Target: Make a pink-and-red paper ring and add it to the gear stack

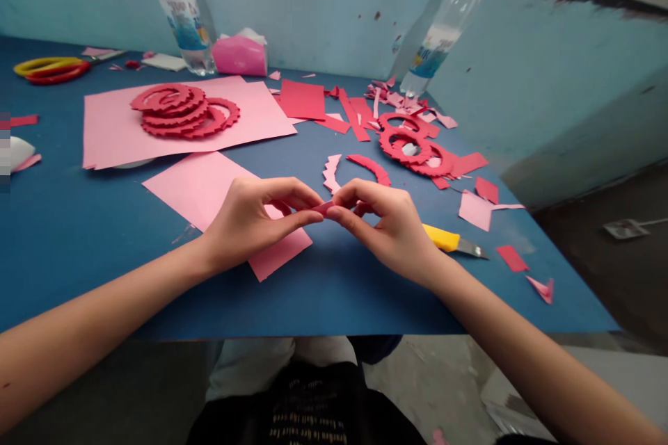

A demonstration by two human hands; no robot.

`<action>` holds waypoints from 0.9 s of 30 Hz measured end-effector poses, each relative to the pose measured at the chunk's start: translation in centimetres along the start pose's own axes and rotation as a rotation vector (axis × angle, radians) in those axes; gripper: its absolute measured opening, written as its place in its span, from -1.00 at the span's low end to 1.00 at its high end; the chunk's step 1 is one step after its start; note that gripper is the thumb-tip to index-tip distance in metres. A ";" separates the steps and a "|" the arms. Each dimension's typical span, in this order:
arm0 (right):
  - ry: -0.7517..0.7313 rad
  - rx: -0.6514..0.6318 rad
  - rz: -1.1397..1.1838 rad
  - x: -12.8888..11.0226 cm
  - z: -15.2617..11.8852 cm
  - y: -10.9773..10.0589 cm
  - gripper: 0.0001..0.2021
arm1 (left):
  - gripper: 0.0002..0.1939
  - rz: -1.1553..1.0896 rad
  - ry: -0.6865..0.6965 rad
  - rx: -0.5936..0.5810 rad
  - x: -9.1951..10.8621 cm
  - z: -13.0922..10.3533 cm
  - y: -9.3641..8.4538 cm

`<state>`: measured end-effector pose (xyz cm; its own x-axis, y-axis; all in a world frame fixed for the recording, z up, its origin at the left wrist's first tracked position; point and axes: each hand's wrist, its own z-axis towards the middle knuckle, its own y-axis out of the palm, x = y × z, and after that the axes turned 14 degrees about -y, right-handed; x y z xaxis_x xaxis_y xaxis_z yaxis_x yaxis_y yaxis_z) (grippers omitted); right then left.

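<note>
Between my two hands is a small folded piece of pink-red paper (324,208), pinched from both ends above the table's middle. My left hand (261,219) grips its left end with thumb and fingertips, over a pink paper sheet (193,184). On the other end, my right hand (389,226) pinches in the same way. Just beyond the fingers lie two curved, jagged paper arcs, one light pink (330,174) and one red (370,167). A yellow utility knife (443,238) with its blade out rests beside my right wrist, its rear end hidden by the hand.
Red jagged paper rings (175,111) are stacked on large pink sheets (109,125); more rings (412,146) lie among scraps at right. Scissors (52,69), a tissue pack (240,55) and two plastic bottles (182,21) (438,42) stand along the wall. The blue table's front edge (313,336) is near me.
</note>
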<state>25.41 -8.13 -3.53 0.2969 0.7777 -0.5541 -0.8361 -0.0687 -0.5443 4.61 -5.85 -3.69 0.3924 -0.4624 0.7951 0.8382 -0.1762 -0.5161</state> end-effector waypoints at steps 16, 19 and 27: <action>-0.016 -0.043 0.014 0.0 -0.1 0.0 -0.88 | -0.91 -0.055 -0.052 -0.039 0.5 0.1 -0.1; -0.019 -0.048 -0.002 0.0 -0.1 0.1 -0.91 | -0.92 -0.048 -0.054 -0.048 0.5 0.1 -0.1; -0.023 -0.036 -0.007 0.0 -0.2 0.2 -0.95 | -0.90 -0.060 -0.056 -0.064 0.3 0.0 -0.1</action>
<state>25.29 -8.27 -3.76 0.2914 0.7922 -0.5361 -0.8169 -0.0855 -0.5703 4.63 -5.93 -3.39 0.3641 -0.4006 0.8408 0.8357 -0.2581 -0.4849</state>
